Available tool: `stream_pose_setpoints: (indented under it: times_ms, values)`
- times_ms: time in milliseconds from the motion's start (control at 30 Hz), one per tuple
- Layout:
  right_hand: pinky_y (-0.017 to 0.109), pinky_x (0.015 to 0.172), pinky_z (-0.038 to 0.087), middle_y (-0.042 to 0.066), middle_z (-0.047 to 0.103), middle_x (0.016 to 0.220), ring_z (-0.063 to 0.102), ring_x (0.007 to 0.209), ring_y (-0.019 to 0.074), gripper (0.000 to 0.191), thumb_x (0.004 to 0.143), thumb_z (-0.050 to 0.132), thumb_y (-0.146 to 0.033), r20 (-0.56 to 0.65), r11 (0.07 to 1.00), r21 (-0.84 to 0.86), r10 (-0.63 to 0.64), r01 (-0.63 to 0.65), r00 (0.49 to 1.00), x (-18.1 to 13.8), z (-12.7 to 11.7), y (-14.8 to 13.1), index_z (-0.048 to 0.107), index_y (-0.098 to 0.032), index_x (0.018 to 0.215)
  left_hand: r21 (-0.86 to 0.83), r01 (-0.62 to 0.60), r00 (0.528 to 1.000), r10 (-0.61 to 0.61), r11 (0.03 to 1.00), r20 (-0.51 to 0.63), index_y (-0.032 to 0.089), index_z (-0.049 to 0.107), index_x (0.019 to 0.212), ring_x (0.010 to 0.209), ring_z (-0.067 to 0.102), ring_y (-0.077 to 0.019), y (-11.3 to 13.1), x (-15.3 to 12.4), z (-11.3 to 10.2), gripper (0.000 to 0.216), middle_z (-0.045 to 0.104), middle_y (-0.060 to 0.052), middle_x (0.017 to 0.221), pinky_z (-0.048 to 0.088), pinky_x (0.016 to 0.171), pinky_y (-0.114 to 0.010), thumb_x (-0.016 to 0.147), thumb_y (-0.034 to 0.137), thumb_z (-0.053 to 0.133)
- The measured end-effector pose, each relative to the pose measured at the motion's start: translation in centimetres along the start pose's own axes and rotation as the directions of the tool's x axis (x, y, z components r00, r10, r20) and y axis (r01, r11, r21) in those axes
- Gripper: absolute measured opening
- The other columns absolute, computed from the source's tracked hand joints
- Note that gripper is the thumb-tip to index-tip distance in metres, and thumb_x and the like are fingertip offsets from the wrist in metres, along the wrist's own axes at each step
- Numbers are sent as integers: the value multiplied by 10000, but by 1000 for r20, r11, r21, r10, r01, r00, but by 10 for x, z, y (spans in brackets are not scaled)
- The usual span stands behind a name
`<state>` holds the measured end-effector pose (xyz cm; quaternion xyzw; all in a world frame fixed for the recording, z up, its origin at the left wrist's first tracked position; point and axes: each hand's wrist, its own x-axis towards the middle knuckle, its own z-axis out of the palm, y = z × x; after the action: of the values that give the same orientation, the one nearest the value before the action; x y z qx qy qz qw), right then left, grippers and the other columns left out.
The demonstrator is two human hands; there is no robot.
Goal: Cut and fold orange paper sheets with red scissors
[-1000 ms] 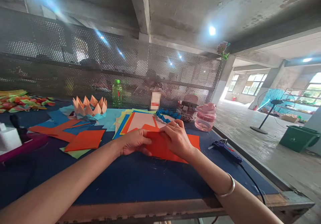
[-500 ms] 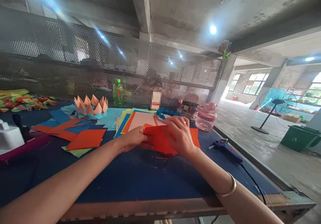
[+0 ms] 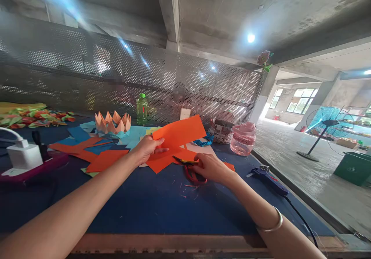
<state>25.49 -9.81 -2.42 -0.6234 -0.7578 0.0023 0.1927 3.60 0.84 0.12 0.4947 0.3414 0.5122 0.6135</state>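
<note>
A folded-looking sheet of orange paper (image 3: pixel 181 130) is pinched at its left end by my left hand (image 3: pixel 146 149), tilted up off the table. Beneath it lies more orange paper (image 3: pixel 159 165). My right hand (image 3: pixel 213 167) has its fingers closed on scissors (image 3: pixel 194 176) with red handles, near where the blades meet them. The blades point left, over the lower orange paper. Scraps of thin paper lie just in front of the scissors.
A blue glue gun (image 3: pixel 269 179) with a cord lies to the right. Behind stand a pink jug (image 3: pixel 242 139), a patterned basket (image 3: pixel 220 130), a green bottle (image 3: pixel 142 110) and a folded-paper crown shape (image 3: pixel 113 123). A white plug adapter (image 3: pixel 24 156) sits at left.
The orange paper has swung from low between both hands to raised in my left hand alone. My right hand has left the paper and moved down onto the scissors, which are now exposed.
</note>
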Motion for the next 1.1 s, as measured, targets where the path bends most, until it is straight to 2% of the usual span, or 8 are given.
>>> stream_pose_setpoints:
  times_ms: [267, 400, 500, 667, 800, 900, 1000, 1100]
  values:
    - [225, 533, 318, -14, 652, 731, 558, 623, 146, 460, 704, 654, -197, 102, 995, 92, -44, 34, 994, -1, -3, -2, 574, -192, 1157, -49, -3, 1000, 4, 999, 14, 101, 650, 734, 653, 624, -128, -2, 1, -3, 154, 653, -43, 814, 644, 651, -340, 650, 59, 772]
    - [234, 528, 317, -29, 580, 644, 514, 583, 141, 357, 750, 641, -224, 46, 990, 140, 9, -15, 999, 2, -3, 4, 590, -181, 1101, -76, 58, 998, -59, 995, -6, 109, 621, 781, 616, 686, -168, 5, -3, -1, 190, 662, -55, 809, 629, 581, -323, 670, 66, 769]
    - [235, 502, 314, -54, 500, 583, 489, 533, 133, 340, 781, 629, -257, -1, 959, 284, 7, -6, 1000, 4, -5, 7, 588, -186, 1112, -115, 111, 993, -115, 987, -25, 139, 582, 790, 551, 701, -191, 10, -5, 0, 174, 621, -3, 676, 606, 518, -302, 724, 57, 721]
    - [236, 446, 398, -65, 517, 607, 537, 457, 130, 480, 782, 650, -452, 105, 695, 709, 64, -120, 992, 7, -2, 4, 489, -226, 1174, -221, 100, 995, -102, 970, 3, 148, 605, 820, 538, 706, -172, 10, -1, -3, 151, 639, 6, 645, 595, 555, -253, 757, 36, 684]
    - [244, 467, 448, -74, 453, 614, 477, 460, 94, 422, 752, 676, -533, 77, 583, 805, 77, -107, 994, 10, -1, 1, 505, -217, 975, -252, 119, 993, -108, 960, 55, 124, 629, 823, 598, 714, -164, 10, -2, -2, 73, 694, -21, 732, 591, 656, -265, 811, 53, 642]
    - [256, 561, 481, -61, 440, 665, 475, 571, 99, 414, 728, 713, -525, 6, 623, 782, 22, -18, 1000, 9, -4, -1, 502, -219, 910, -276, 119, 992, -106, 954, 63, 122, 627, 787, 620, 705, -152, 13, -5, 0, 124, 689, -4, 715, 589, 700, -269, 844, 23, 579]
    - [269, 582, 461, -41, 435, 692, 470, 605, 114, 361, 849, 552, -579, -2, 701, 713, -22, 17, 1000, 4, -8, -4, 506, -223, 893, -300, 106, 993, -88, 948, 74, 122, 636, 777, 661, 693, -144, 14, -7, 1, 148, 690, -3, 721, 592, 744, -278, 845, 8, 570]
    - [270, 529, 429, -36, 406, 708, 448, 562, 114, 411, 897, 416, -636, 44, 693, 720, -17, -20, 999, 0, -11, -7, 493, -232, 910, -315, 98, 994, -76, 944, 83, 132, 646, 800, 668, 685, -135, 15, -9, 2, 150, 686, 8, 714, 595, 739, -264, 835, 0, 582]
